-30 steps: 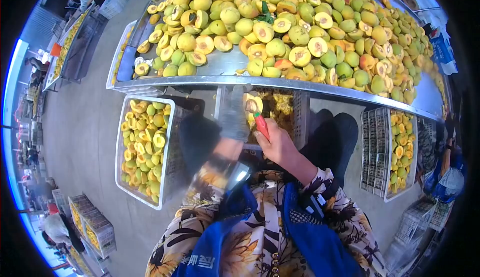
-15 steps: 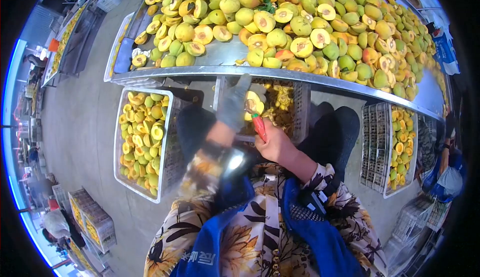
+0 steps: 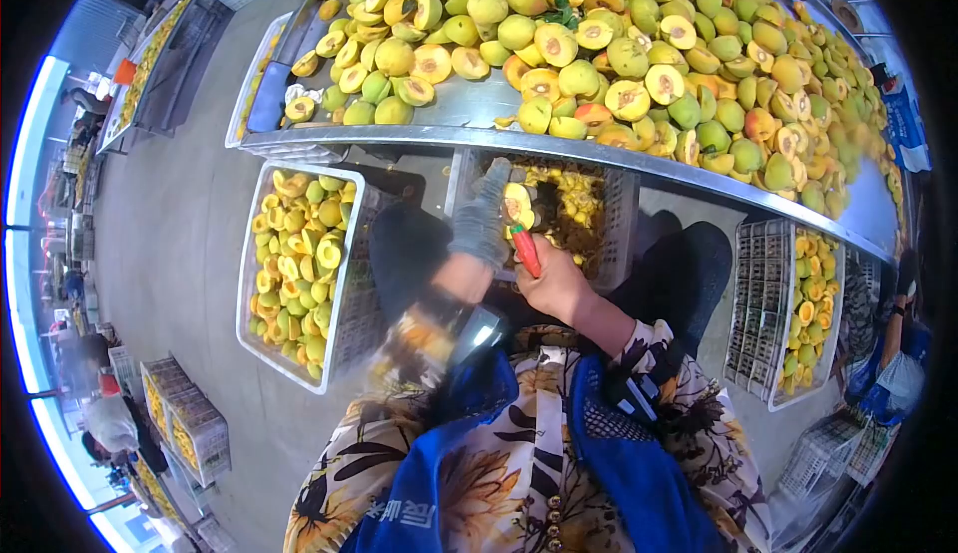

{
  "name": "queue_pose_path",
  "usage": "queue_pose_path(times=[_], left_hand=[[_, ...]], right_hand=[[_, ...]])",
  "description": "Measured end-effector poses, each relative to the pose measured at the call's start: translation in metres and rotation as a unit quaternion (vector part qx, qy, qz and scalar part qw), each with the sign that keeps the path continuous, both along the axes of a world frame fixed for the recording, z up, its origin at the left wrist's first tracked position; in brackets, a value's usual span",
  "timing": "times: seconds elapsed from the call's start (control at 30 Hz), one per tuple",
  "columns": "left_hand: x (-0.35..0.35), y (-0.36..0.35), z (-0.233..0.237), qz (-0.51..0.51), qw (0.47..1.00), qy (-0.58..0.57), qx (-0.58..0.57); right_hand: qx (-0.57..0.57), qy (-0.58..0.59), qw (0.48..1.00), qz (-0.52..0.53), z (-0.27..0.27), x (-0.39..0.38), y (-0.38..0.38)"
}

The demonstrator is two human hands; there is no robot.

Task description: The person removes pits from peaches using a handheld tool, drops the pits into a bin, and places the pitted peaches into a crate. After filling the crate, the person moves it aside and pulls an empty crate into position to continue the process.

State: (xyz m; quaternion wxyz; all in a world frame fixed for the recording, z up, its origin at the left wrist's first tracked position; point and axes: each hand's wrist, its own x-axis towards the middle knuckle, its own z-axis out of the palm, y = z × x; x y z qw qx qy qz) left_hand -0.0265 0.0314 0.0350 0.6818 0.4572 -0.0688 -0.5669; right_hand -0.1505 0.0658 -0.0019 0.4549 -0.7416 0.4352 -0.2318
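Observation:
My left hand (image 3: 482, 222), in a grey glove, is closed around a yellow peach half (image 3: 517, 204) above a crate. In my right hand (image 3: 555, 281), which is bare, is a small red-handled tool (image 3: 525, 252). The tool's tip meets the cut face of the peach half, so its exact shape is hidden. Beneath both hands, a crate (image 3: 623, 229) holds scraps and pieces of peach. Just beyond my hands is the metal edge of a table (image 3: 469, 137) heaped with halved peaches (image 3: 629, 99).
A white crate of peach halves (image 3: 299, 254) stands on the floor to my left. Another crate (image 3: 763, 303) with peach halves is at my right. My knees flank the middle crate. Other people, tables and crates (image 3: 187, 418) appear along the left side.
The view has shifted, so the table and crates appear farther right. Both hands stay together at the peach half, with the red-handled tool still against it.

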Motion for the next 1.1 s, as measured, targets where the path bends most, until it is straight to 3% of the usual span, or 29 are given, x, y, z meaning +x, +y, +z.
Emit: queue_pose_path(times=[0.07,0.13,0.2,0.27,0.3,0.4,0.43,0.47,0.5,0.57,0.67,0.77,0.87,0.97,1.1], left_hand=[[-0.002,-0.001,0.004,0.020,0.999,-0.040,-0.010],[-0.004,0.000,0.011,0.036,0.988,-0.143,-0.050],[-0.003,0.000,0.014,0.005,0.989,-0.149,-0.008],[0.001,0.000,0.021,-0.020,0.993,-0.114,0.009],[0.003,-0.002,0.027,-0.033,0.997,-0.076,0.004],[0.011,0.002,0.028,-0.079,0.997,0.013,-0.005],[0.014,0.003,0.026,-0.095,0.995,0.039,-0.011],[0.021,0.006,0.023,-0.139,0.988,0.064,-0.018],[0.022,0.007,0.024,-0.147,0.986,0.076,-0.016],[0.023,0.010,0.027,-0.164,0.981,0.100,-0.009],[0.012,0.012,0.027,-0.073,0.997,-0.011,0.038],[0.010,0.016,0.020,-0.053,0.963,-0.265,0.005],[0.012,0.016,0.034,-0.099,0.964,-0.241,0.045],[0.020,0.008,0.023,-0.151,0.987,0.051,-0.002],[0.019,0.002,0.018,-0.099,0.992,0.081,-0.012]], right_hand=[[-0.006,-0.010,1.000,0.015,0.003,-0.002,-0.001],[0.303,0.008,0.953,0.013,0.054,0.001,-0.006],[0.452,-0.007,0.892,0.017,0.080,0.000,-0.010],[0.138,-0.048,0.988,0.038,0.032,0.000,-0.002],[-0.026,-0.069,0.996,0.046,0.009,0.000,0.000],[-0.126,-0.102,0.983,0.080,-0.010,-0.003,-0.006],[0.058,-0.100,0.989,0.092,0.010,-0.005,-0.012],[0.241,-0.093,0.961,0.103,0.048,-0.007,-0.017],[0.416,-0.083,0.899,0.111,0.068,-0.007,-0.020],[0.434,-0.086,0.891,0.098,0.063,-0.002,-0.016],[0.480,-0.100,0.867,0.088,0.063,0.000,-0.011],[0.566,-0.149,0.806,0.085,0.068,0.000,-0.007],[0.617,-0.166,0.765,0.085,0.077,-0.001,-0.007],[0.597,-0.189,0.771,0.112,0.072,0.002,-0.012],[0.638,-0.234,0.725,0.109,0.070,0.002,-0.014]])
